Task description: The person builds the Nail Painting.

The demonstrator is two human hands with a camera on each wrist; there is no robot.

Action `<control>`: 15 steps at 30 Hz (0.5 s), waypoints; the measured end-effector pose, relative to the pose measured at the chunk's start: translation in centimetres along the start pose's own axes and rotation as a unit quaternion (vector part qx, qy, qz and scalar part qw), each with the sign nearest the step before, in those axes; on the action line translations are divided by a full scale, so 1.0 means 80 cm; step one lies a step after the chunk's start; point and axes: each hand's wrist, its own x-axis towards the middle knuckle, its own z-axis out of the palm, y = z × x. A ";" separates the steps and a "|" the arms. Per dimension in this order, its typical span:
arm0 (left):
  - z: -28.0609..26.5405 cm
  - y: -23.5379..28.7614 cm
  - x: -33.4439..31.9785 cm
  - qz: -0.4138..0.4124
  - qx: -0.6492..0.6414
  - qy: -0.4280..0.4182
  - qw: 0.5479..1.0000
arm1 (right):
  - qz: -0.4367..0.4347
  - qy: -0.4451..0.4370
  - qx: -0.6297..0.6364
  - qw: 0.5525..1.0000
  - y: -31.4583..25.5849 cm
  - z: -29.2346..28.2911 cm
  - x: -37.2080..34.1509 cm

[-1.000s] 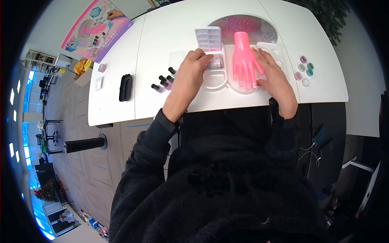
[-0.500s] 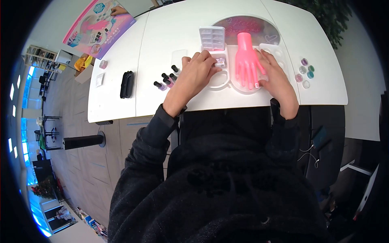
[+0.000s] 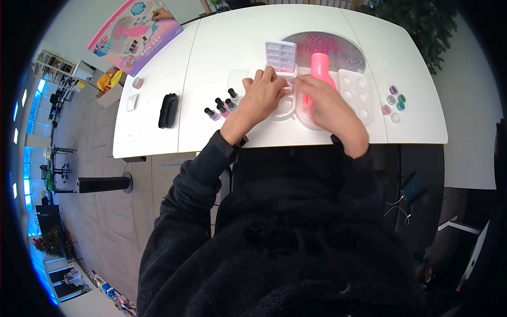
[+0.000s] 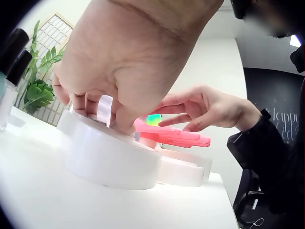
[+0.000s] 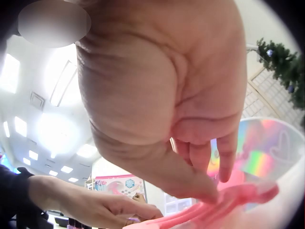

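White plastic tray (image 4: 112,162) sits close, apparently for reach; left hand (image 3: 260,95) there, grip unclear; loose-fingered right hand (image 3: 330,110) overhangs pink plastic model hand (image 3: 320,67).

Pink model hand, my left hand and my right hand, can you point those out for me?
Pink model hand (image 3: 320,65): head view, on its wrist.
Left hand (image 3: 261,97): head view, on its back.
Right hand (image 3: 330,104): head view, on its back.

Head cam: fwd/down over table (image 3: 153,134); wrist cams: low, close; both show pink model hand (image 4: 178,137).
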 end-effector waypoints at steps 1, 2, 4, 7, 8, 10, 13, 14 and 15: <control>0.001 -0.001 0.000 0.000 0.010 -0.005 1.000 | 0.001 -0.015 0.016 1.000 0.000 0.011 0.004; 0.002 -0.002 0.000 0.003 0.010 -0.002 1.000 | 0.000 -0.013 0.012 1.000 -0.003 0.019 0.006; 0.003 -0.003 0.001 0.006 0.036 -0.005 0.999 | 0.019 -0.010 -0.038 0.999 -0.007 0.033 0.006; 0.011 -0.005 0.004 0.009 0.058 0.016 0.998 | 0.036 -0.019 -0.050 0.998 -0.001 0.049 0.008; 0.012 -0.005 0.004 0.008 0.056 0.016 0.998 | 0.041 -0.038 -0.070 0.996 -0.002 0.050 0.009; 0.012 -0.002 0.008 -0.022 0.061 0.033 0.997 | 0.056 -0.052 -0.084 0.994 -0.016 0.045 0.010; 0.001 -0.001 0.012 -0.018 -0.025 0.070 0.997 | 0.067 -0.065 -0.108 0.990 -0.020 0.044 0.014; 0.000 -0.002 0.011 -0.019 -0.025 0.071 0.997 | 0.068 -0.065 -0.116 0.989 -0.019 0.046 0.014; -0.001 -0.004 0.011 -0.022 -0.030 0.058 0.998 | 0.067 -0.065 -0.117 0.989 -0.018 0.049 0.014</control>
